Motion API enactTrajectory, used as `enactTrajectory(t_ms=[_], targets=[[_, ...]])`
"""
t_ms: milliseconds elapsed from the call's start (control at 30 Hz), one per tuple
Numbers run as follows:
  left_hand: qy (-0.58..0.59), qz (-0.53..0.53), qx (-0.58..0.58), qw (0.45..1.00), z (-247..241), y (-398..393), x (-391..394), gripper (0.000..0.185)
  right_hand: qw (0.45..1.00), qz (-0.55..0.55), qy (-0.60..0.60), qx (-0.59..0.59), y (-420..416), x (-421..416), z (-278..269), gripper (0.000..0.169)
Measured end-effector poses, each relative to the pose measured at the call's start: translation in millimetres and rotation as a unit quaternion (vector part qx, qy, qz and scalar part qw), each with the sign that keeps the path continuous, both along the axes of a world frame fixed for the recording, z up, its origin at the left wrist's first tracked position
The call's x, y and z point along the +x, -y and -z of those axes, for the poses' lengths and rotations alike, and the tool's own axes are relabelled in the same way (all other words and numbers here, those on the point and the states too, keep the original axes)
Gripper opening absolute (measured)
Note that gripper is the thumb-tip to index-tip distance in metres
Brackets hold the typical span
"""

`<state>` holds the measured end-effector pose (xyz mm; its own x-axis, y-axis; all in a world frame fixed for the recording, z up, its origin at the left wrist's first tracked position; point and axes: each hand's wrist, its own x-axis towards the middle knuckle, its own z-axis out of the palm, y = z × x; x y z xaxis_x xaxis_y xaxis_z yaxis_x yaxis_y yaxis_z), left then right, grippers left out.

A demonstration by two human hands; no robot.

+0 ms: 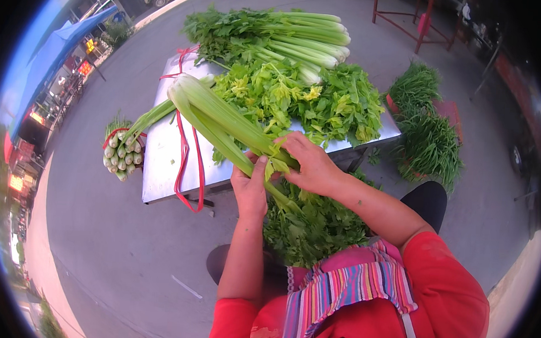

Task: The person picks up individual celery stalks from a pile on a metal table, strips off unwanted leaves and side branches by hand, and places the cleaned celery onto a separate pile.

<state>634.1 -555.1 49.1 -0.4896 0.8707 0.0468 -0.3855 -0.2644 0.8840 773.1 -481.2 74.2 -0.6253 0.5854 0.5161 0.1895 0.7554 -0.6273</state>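
Observation:
A thick celery bunch (218,114) lies aslant between my hands, its pale root end up over the table and its leafy top hanging toward my lap. My left hand (250,186) grips an outer stalk from below, thumb on top. Around the upper stalks, by a small yellow-green leaf, my right hand (309,161) is closed. Dark green celery leaves (318,225) fill the space between my knees; how far they belong to the held bunch is hidden. Beyond the hands, loose celery leaves (274,90) cover the metal-topped table (162,169).
Several celery bunches (308,39) are stacked at the table's far side. Red straps (179,174) cross the tabletop and hang over its near edge. A tied bundle of white-ended stalks (122,153) is at the left. Green leafy bundles (428,139) stand on the right, near a red metal frame (416,35).

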Motion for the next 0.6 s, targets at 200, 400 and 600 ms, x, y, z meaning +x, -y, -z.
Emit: enactTrajectory(t_ms=[200, 400, 600], targets=[[0.025, -0.04, 0.006, 0.999, 10, -3, -20, 0.024, 0.966, -0.111, 0.018, -0.232, 7, 22, -44, 0.034], [0.154, 0.096, 0.084, 0.98, 8, -6, -19, 0.053, 0.972, -0.229, -0.007, -0.055, 35, 14, -11, 0.026], [0.115, 0.12, 0.135, 0.977, -7, -6, -11, 0.053, 0.992, 0.001, -0.038, 0.117, 23, -3, -10, 0.025]])
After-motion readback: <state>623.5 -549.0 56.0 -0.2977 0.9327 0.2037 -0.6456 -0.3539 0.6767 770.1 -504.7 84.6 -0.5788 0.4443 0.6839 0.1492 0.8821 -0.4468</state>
